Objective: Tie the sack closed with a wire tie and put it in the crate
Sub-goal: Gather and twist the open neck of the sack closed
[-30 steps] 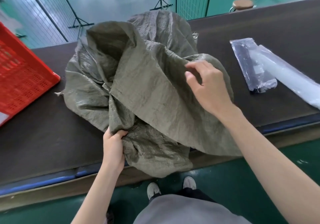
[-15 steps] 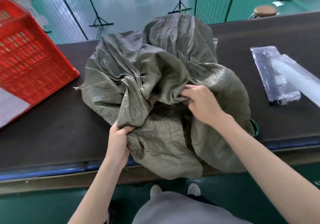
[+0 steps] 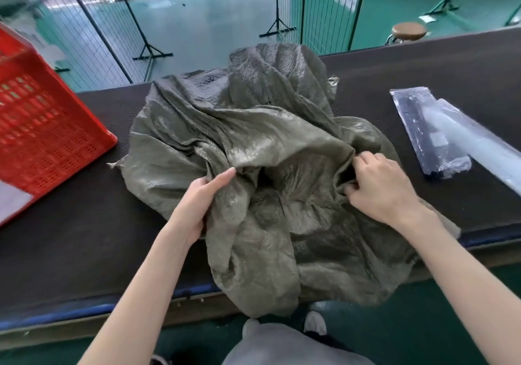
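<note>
At the tabletop [image 3: 70, 246] near edge, we clutch the sack [image 3: 253, 139] with left hand [image 3: 201, 199] and right hand [image 3: 379, 188], mouth between; crate [image 3: 42, 127] leftward.

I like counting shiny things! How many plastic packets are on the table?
2. A dark packet lies on the table right of the sack; a long pale packet lies along its right side, running out of view. The sack may hide others.
</note>
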Demonstrator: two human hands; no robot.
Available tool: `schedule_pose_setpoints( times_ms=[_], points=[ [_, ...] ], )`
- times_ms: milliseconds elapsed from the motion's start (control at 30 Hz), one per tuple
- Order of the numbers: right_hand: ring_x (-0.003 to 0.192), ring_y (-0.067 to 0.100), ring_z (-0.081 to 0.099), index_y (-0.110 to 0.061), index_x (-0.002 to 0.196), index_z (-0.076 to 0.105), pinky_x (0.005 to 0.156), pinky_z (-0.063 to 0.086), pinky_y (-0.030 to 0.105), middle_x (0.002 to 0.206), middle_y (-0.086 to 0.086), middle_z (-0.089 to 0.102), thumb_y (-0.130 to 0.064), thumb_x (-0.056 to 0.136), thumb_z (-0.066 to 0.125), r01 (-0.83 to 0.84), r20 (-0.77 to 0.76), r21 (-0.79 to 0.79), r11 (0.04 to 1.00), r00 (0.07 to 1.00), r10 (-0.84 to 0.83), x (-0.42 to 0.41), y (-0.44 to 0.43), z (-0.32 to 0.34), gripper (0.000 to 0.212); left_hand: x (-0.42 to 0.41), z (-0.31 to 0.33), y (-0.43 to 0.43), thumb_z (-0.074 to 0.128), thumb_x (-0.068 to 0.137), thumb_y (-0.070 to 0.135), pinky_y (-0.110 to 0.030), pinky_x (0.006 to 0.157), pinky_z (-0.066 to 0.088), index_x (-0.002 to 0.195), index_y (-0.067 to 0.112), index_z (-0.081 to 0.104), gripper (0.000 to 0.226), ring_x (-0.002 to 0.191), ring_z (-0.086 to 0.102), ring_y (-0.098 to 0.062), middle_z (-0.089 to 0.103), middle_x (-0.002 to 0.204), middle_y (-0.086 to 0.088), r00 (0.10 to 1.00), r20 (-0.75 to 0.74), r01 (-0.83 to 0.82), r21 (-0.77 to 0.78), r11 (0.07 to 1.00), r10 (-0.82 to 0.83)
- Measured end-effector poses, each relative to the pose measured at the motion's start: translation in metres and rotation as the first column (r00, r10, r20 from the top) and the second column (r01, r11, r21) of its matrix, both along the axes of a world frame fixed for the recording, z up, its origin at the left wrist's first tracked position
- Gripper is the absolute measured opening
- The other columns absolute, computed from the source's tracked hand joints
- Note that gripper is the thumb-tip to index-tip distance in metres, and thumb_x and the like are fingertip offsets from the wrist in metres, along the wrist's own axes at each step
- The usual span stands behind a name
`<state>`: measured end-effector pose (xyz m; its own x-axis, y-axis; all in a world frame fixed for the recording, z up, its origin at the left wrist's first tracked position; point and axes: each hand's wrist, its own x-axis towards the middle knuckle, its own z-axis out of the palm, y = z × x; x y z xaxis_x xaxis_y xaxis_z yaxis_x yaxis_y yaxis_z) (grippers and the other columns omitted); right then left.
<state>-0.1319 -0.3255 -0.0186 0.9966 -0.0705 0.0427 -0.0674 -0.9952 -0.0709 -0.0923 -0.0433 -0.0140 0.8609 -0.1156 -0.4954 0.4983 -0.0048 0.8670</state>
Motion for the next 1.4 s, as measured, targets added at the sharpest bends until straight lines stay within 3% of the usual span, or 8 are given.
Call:
schedule_pose_setpoints(
  times_ms=[200,400,600,733,900,1100,1167,1400],
  points=[
    [0.122,0.034,0.042,-0.002,0.138,0.033,0.105,0.036,0.043,0.137,0.017,0.044,-0.021,0.07,0.059,-0.11,0.276,0.372,0.922,0.961,0.004,-0.013,0.047,0.032,0.076,0.0,-0.009,-0.002,0.059,0.085,0.002,-0.038,0.076,0.057,0.102,0.005,0.067,0.019,0.079,0.069,-0.027,0.073,0.087,-0.014,0.999,-0.001,-0.044,-0.003,0.999,0.044],
    [0.123,0.032,0.039,-0.019,0.136,0.037,0.103,0.036,0.043,0.143,0.018,0.036,-0.003,0.07,0.059,-0.309,0.485,0.344,0.887,0.867,0.114,-0.018,0.086,0.035,0.072,-0.012,-0.013,0.013,0.035,0.077,-0.022,-0.027,0.058,0.057,0.091,0.005,0.063,0.041,0.071,0.069,-0.02,0.073,0.075,-0.007,0.991,0.119,-0.062,0.009,0.998,0.061],
    [0.099,0.039,0.058,-0.007,0.078,0.067,0.082,0.049,0.041,0.119,0.017,0.061,0.001,0.068,0.058,-0.316,0.389,0.235,0.919,0.897,0.209,0.007,0.075,0.005,0.016,-0.019,-0.008,0.028,0.039,0.094,0.007,-0.022,0.056,0.054,0.071,0.011,0.07,0.038,0.062,0.069,-0.013,0.072,0.066,-0.003,0.983,0.083,-0.144,-0.199,0.969,0.163],
    [0.074,0.037,0.058,-0.003,0.068,0.064,0.062,0.045,0.037,0.087,0.015,0.06,-0.001,0.069,0.044,-0.176,0.337,0.394,0.902,0.941,0.036,0.03,0.047,-0.001,0.02,-0.018,-0.009,0.044,0.037,0.096,0.026,-0.017,0.049,0.051,0.053,0.018,0.074,0.058,0.057,0.068,-0.012,0.072,0.062,-0.001,0.992,0.002,-0.119,-0.254,0.96,0.124],
    [0.061,0.03,0.048,-0.014,0.046,0.05,0.057,0.032,0.026,0.058,0.011,0.051,-0.003,0.055,0.034,-0.079,0.293,0.595,0.8,0.948,-0.124,0.033,0.009,0.012,0.021,-0.012,-0.017,0.067,0.05,0.094,0.01,-0.021,0.052,0.055,0.081,0.008,0.068,0.023,0.061,0.069,-0.016,0.073,0.067,-0.005,0.975,0.116,-0.182,-0.071,0.981,0.189],
    [0.075,0.027,0.054,-0.027,0.034,0.053,0.065,0.044,0.015,0.069,0.01,0.06,-0.011,0.05,0.036,0.182,-0.187,0.434,0.882,0.976,-0.11,0.024,-0.036,-0.01,0.028,-0.003,-0.022,0.076,0.056,0.088,0.001,-0.028,0.064,0.059,0.097,0.005,0.067,0.015,0.071,0.071,-0.017,0.076,0.082,-0.007,0.972,0.147,-0.176,-0.057,0.983,0.182],
    [0.089,0.036,0.06,-0.028,0.047,0.063,0.082,0.052,0.032,0.09,0.018,0.067,-0.008,0.064,0.045,0.287,-0.288,0.326,0.901,0.938,-0.194,0.014,-0.049,-0.016,0.032,-0.001,-0.021,0.074,0.058,0.087,0.006,-0.028,0.062,0.059,0.099,0.006,0.067,0.015,0.071,0.072,-0.018,0.075,0.084,-0.008,0.982,0.105,-0.143,-0.109,0.984,0.155],
    [0.105,0.039,0.053,-0.008,0.094,0.068,0.089,0.042,0.047,0.117,0.017,0.059,-0.017,0.075,0.056,0.208,0.021,0.04,0.977,0.978,-0.209,-0.012,-0.022,-0.008,0.025,0.0,-0.015,0.046,0.065,0.078,0.023,-0.026,0.055,0.058,0.083,0.004,0.073,0.021,0.06,0.071,-0.019,0.074,0.073,-0.012,0.999,0.009,0.034,-0.142,0.989,-0.033]
  ],
)
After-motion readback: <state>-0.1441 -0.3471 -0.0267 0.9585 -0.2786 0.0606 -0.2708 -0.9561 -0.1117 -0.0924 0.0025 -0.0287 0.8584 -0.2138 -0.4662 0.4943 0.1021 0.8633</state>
